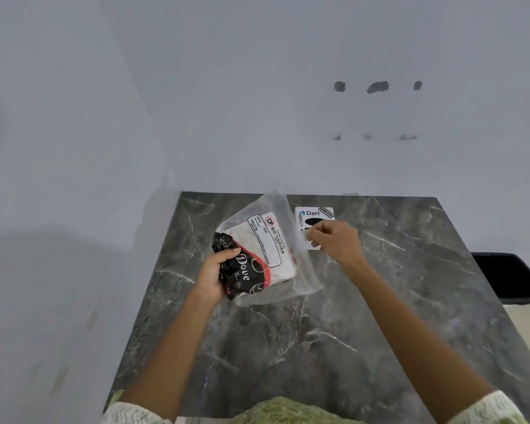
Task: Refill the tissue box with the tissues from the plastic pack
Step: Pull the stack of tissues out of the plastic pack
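Note:
A clear plastic pack with a black and red printed end and white tissues inside is held tilted above the dark marble table. My left hand grips the pack's black printed end. My right hand pinches the pack's clear right edge between thumb and fingers. A white tissue box printed with "Dart" and a dark oval opening on top stands behind the pack, partly hidden by my right hand.
The table stands against a pale wall with several small dark holes in it. A black object sits beyond the table's right edge, lower down. Green patterned clothing shows at the bottom.

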